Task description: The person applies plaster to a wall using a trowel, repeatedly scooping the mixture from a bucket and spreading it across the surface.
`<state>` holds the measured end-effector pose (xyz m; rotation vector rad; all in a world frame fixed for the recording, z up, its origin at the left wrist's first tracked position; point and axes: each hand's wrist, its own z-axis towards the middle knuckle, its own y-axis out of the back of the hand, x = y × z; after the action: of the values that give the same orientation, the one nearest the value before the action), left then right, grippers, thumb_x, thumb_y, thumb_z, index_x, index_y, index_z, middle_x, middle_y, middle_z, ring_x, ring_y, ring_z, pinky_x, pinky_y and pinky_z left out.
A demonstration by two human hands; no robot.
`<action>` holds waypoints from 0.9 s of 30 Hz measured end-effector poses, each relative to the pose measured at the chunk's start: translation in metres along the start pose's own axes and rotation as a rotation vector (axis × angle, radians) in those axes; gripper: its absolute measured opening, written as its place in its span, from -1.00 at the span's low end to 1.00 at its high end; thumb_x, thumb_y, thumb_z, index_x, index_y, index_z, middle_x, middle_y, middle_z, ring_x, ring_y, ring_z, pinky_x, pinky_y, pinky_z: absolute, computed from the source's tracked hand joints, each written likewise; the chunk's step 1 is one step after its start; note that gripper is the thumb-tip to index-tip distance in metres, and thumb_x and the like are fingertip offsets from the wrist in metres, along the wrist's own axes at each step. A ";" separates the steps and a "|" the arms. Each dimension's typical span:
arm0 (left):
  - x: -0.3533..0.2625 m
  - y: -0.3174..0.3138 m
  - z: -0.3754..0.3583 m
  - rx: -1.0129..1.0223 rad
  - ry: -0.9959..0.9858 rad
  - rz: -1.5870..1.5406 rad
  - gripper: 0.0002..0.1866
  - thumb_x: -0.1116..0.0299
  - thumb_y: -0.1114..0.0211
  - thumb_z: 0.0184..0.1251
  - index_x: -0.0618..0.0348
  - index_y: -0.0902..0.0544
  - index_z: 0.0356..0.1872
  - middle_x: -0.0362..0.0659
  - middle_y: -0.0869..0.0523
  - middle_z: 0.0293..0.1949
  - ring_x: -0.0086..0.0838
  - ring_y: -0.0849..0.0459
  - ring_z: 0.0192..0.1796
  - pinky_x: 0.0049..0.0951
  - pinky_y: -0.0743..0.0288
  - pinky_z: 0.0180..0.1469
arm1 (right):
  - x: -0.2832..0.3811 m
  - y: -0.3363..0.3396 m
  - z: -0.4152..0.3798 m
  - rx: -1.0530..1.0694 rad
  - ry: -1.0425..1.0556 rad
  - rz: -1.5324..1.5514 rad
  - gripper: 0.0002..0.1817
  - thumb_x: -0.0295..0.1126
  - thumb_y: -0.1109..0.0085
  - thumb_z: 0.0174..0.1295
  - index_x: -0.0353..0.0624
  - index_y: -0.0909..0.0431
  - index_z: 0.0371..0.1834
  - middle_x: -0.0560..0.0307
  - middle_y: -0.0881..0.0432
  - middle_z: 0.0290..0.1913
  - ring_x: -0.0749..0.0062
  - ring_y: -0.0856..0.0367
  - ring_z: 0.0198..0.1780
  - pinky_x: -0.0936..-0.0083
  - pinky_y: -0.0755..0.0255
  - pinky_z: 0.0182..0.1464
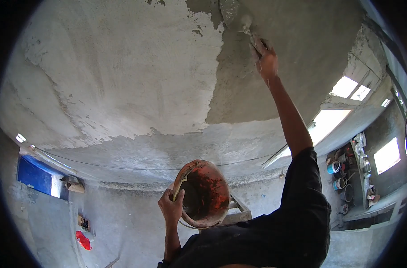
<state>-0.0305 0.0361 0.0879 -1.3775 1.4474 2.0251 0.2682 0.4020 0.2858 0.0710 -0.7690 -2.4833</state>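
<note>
My right hand (267, 61) reaches high up the wall, its fingers wrapped round the handle of a trowel (230, 14). The trowel's blade lies against the wall, over a darker, damp-looking coat of plaster (252, 94) that borders the paler surface. Lower down, my left hand (171, 206) grips the rim of an orange-red bucket (217, 190), thumb over the edge. The bucket is tilted so its mouth faces me; grey mix smears its inner wall, and dark grey shows deeper inside.
A wooden frame (239, 213) stands just behind the bucket. Shelves on the right hold several buckets (339, 183). Bright window openings (331, 123) break the wall at right. A blue panel (35, 174) is at far left, and a red item (83, 240) lies on the floor.
</note>
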 end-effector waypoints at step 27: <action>0.004 -0.001 -0.005 0.017 -0.039 -0.012 -0.63 0.24 -0.44 0.01 0.30 -0.47 -0.62 -0.09 -0.46 -0.70 -0.42 -0.39 -0.61 -0.32 -0.33 -0.48 | -0.021 -0.064 -0.024 0.059 -0.251 0.719 -0.56 -0.31 -0.01 0.35 -0.03 -0.35 0.30 0.23 -0.50 0.17 0.43 -0.46 0.17 0.44 -0.43 0.11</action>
<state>-0.0290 0.0316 0.0837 -1.3298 1.4325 2.0165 0.2604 0.4440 0.2290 -0.4301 -0.7929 -1.7992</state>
